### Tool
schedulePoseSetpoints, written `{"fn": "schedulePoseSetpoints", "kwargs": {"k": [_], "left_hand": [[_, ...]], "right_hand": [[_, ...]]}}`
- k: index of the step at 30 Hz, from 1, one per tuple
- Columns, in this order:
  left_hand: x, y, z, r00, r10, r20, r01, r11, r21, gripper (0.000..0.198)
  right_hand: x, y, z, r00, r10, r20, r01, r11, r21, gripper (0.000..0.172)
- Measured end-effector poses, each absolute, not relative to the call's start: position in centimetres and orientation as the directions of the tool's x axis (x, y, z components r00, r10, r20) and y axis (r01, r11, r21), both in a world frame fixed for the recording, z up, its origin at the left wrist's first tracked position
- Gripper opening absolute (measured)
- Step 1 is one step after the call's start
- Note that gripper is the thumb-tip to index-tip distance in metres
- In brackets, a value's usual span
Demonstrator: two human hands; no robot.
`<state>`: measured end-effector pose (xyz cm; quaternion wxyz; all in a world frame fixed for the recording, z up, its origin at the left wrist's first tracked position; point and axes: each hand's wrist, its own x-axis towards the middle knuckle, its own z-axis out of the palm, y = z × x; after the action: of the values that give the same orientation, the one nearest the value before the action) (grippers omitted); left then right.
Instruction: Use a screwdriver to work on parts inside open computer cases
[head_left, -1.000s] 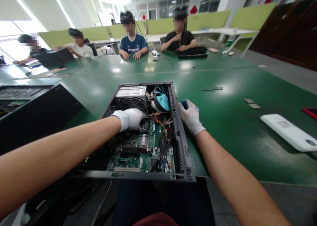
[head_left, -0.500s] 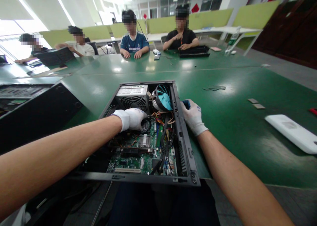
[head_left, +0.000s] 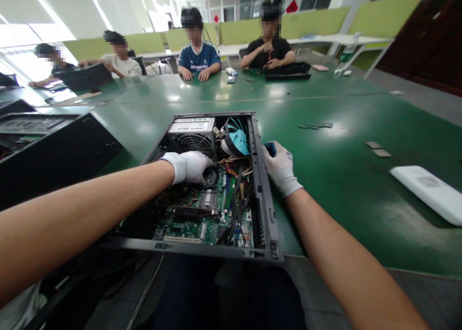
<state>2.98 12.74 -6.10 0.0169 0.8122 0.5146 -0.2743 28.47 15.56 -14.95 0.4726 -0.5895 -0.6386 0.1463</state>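
The open computer case (head_left: 266, 204) is laid at the counter's (head_left: 342, 200) near edge. In it are contained a power supply (head_left: 195, 125), a blue-bladed fan (head_left: 238, 140), a green circuit board (head_left: 180, 231) and tangled cables (head_left: 236, 209). The gloved left hand (head_left: 195, 167) is placed inside, by a coiled black cable (head_left: 213, 178); the gloved right hand (head_left: 280, 166) is held at the outer right wall. Whether either grip is closed on anything cannot be told.
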Motion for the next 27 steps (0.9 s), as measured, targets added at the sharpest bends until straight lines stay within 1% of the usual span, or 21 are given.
{"fn": "schedulePoseSetpoints", "kwargs": {"k": [8, 12, 19, 23, 27], "left_hand": [[3.1, 12.5, -6.1, 0.306, 0.840, -0.447, 0.838, -0.461, -0.293, 0.063], [3.1, 12.4, -6.1, 0.292, 0.843, -0.451, 0.831, -0.457, -0.317, 0.070], [3.1, 12.2, -6.4, 0.323, 0.826, -0.462, 0.828, -0.483, -0.284, 0.058], [2.9, 12.2, -6.6, 0.344, 0.821, -0.456, 0.841, -0.485, -0.239, 0.053], [2.8, 12.2, -6.5, 0.369, 0.825, -0.429, 0.844, -0.490, -0.217, 0.054]], "right_hand": [[28.5, 16.1, -15.4, 0.125, 0.890, 0.438, 0.641, 0.265, -0.721, 0.036], [28.7, 16.2, -15.8, 0.154, 0.889, 0.431, 0.644, 0.240, -0.726, 0.036], [28.3, 15.8, -16.6, 0.153, 0.916, 0.371, 0.586, 0.218, -0.780, 0.038], [28.0, 15.1, -16.6, 0.148, 0.930, 0.336, 0.563, 0.200, -0.802, 0.039], [28.2, 14.6, -16.3, 0.143, 0.934, 0.328, 0.557, 0.198, -0.806, 0.039]]}}
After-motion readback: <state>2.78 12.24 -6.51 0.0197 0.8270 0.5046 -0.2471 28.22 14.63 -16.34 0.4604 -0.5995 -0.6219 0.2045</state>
